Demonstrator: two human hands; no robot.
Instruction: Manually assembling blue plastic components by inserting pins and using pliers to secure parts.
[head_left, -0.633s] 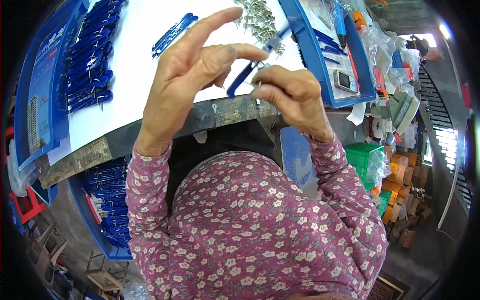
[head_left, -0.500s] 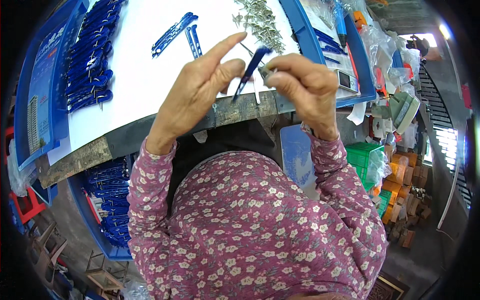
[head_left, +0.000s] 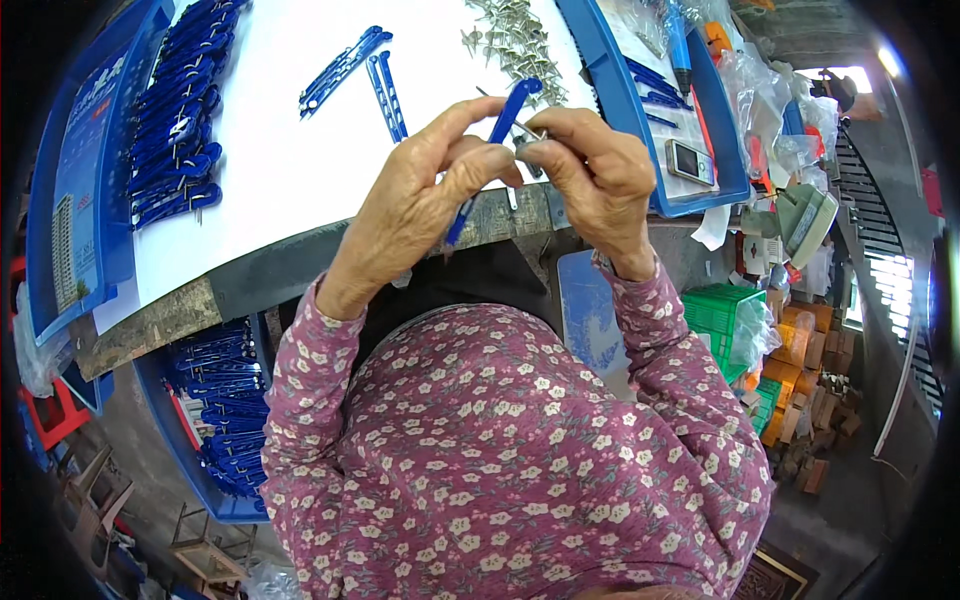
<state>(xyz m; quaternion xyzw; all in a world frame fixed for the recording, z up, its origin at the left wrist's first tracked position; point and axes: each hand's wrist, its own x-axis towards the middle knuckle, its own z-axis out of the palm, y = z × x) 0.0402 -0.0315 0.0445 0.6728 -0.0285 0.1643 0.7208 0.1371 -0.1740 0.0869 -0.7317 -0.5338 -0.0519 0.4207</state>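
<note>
Head view: one blue plastic strip (head_left: 497, 140), long and narrow, tilted with its rounded top end at 1 o'clock, held over the near edge of the white table (head_left: 270, 150). Left hand (head_left: 420, 205) pinches its middle between thumb and fingers, closed on it. Right hand (head_left: 590, 175) closed on a small metal pin (head_left: 527, 140) pressed against the same strip; fingertips of both hands touch.

At 11 o'clock of the hands, three loose blue strips (head_left: 365, 70) on the table. At 12 o'clock, a heap of metal pins (head_left: 515, 40), too many to count. At 9 o'clock, a blue tray (head_left: 120, 230) holding piled strips. At 3 o'clock, a second blue tray (head_left: 720, 170) holding one small phone (head_left: 688, 162).
</note>
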